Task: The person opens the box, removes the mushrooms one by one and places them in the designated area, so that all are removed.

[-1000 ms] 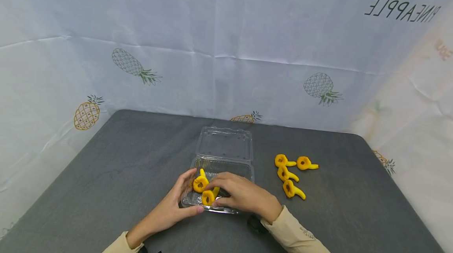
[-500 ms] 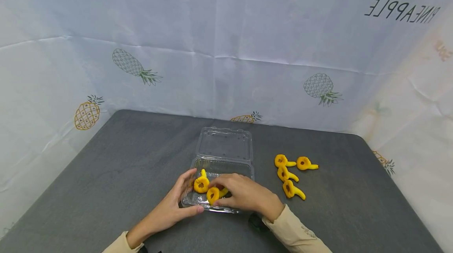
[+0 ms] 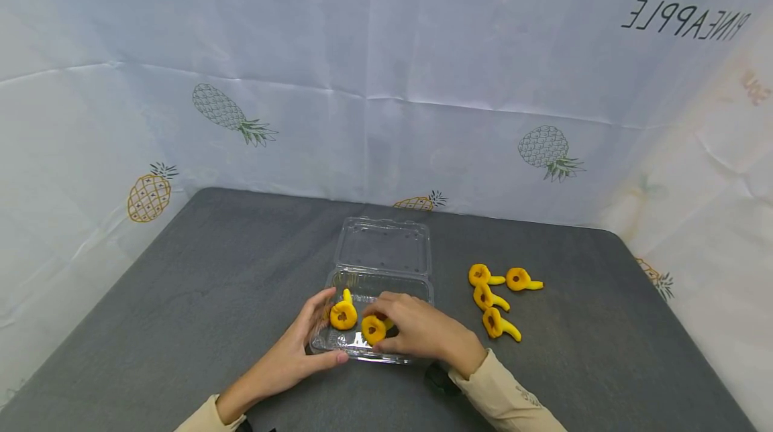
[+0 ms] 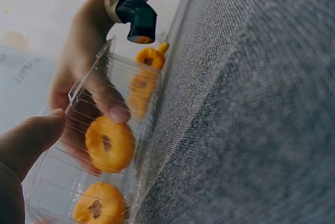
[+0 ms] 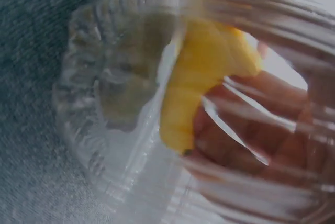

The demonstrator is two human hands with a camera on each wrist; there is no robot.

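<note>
An open clear plastic clamshell container (image 3: pixel 395 280) stands mid-table, its lid (image 3: pixel 384 247) folded back. My left hand (image 3: pixel 294 353) holds its near left corner, fingers along the left side and thumb by the front rim; in the left wrist view the thumb (image 4: pixel 39 132) meets the rim. Inside the tray, my right hand (image 3: pixel 417 328) pinches a yellow chanterelle mushroom (image 3: pixel 373 330) between thumb and fingers. Its stem (image 5: pixel 183 109) shows through the plastic in the right wrist view. Just left of it lies another chanterelle (image 3: pixel 343 316), stem pointing away.
Several more chanterelles (image 3: pixel 496 298) lie grouped on the grey table (image 3: pixel 241 271) right of the container. A white curtain (image 3: pixel 386 150) with pineapple prints hangs behind the table. A dark device (image 4: pixel 137 20) sits at the right wrist.
My right hand has shifted the pinched chanterelle rightward inside the tray, away from the other one. The left hand has stayed at the container's corner.
</note>
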